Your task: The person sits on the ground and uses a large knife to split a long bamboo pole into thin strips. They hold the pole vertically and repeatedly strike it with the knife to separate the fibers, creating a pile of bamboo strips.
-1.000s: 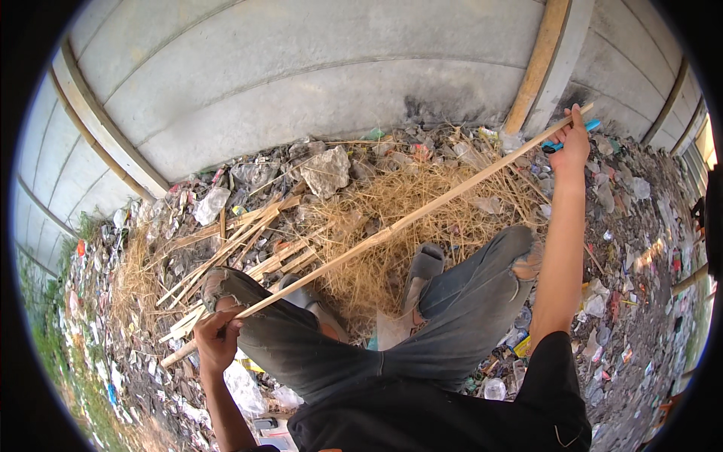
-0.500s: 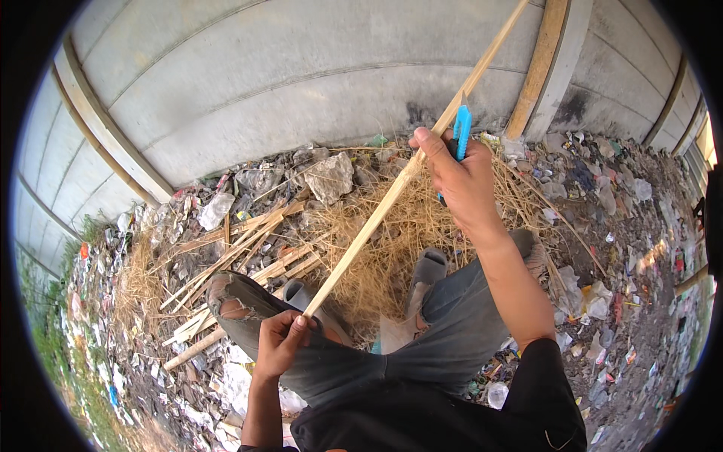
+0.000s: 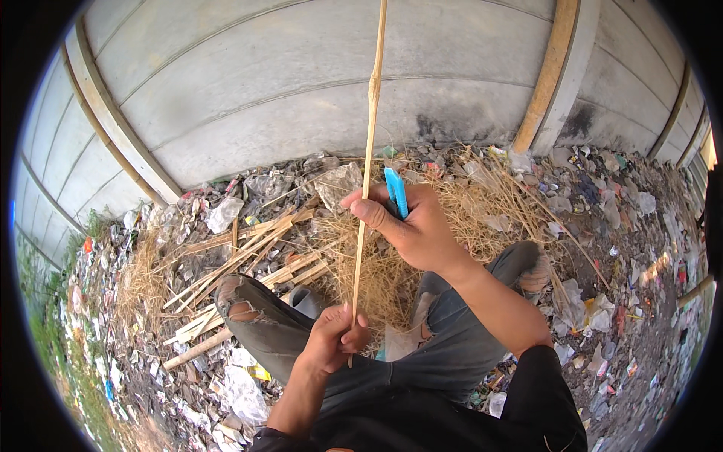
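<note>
A long, pale bamboo strip (image 3: pixel 368 151) stands nearly upright in front of me, with a knobbly node near its upper part; its top runs out of the picture. My left hand (image 3: pixel 331 337) is closed round its lower end, over my lap. Higher up, my right hand (image 3: pixel 419 230) holds a blue utility knife (image 3: pixel 396 193) in its curled fingers, while its thumb and forefinger meet the strip's edge. The knife's blade cannot be made out. Below my hands are my bent knees in torn dark trousers (image 3: pixel 263 309).
Several split bamboo pieces (image 3: pixel 248 256) lie in a pile at left. Dry shavings (image 3: pixel 482 203) cover the ground between and beyond my feet, near a grey rock (image 3: pixel 337 185). Plastic litter spreads all round. A concrete panel wall (image 3: pixel 279 98) with posts (image 3: pixel 548 75) rises ahead.
The bamboo strip has swung from a rightward slant to nearly upright and been turned. My right hand with the utility knife has come left and lower; my left hand has shifted right.
</note>
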`<state>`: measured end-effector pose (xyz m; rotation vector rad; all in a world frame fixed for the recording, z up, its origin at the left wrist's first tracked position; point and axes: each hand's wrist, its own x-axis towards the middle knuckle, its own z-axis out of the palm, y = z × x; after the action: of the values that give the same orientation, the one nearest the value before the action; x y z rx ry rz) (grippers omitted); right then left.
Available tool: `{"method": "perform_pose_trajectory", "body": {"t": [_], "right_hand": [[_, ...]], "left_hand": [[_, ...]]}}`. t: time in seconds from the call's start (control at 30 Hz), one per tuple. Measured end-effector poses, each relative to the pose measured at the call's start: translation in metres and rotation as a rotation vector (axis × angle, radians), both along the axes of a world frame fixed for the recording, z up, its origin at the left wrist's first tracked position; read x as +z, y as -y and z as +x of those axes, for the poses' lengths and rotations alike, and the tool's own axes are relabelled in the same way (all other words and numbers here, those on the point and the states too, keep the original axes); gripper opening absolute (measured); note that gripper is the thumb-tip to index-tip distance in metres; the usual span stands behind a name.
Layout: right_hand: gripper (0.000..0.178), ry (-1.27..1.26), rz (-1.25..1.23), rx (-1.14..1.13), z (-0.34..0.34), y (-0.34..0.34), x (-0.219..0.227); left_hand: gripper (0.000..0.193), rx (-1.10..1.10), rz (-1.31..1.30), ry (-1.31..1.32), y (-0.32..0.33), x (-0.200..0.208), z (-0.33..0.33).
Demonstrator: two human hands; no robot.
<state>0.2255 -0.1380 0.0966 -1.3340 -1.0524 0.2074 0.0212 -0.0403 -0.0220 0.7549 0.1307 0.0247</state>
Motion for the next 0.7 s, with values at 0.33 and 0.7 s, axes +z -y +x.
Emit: {"method": "perform_pose_trajectory", "body": {"t": [0.33, 0.7], "right_hand": [[0.029, 0.048, -0.123, 0.050, -0.030, 0.004, -0.024], [0.037, 0.098, -0.099, -0.432, 0.044, 0.085, 0.055]], "left_hand": [[0.037, -0.069, -0.177, 0.128, 0.006, 0.006, 0.020], [0.032, -0.142, 0.677, 0.065, 0.037, -0.016, 0.020]]}}
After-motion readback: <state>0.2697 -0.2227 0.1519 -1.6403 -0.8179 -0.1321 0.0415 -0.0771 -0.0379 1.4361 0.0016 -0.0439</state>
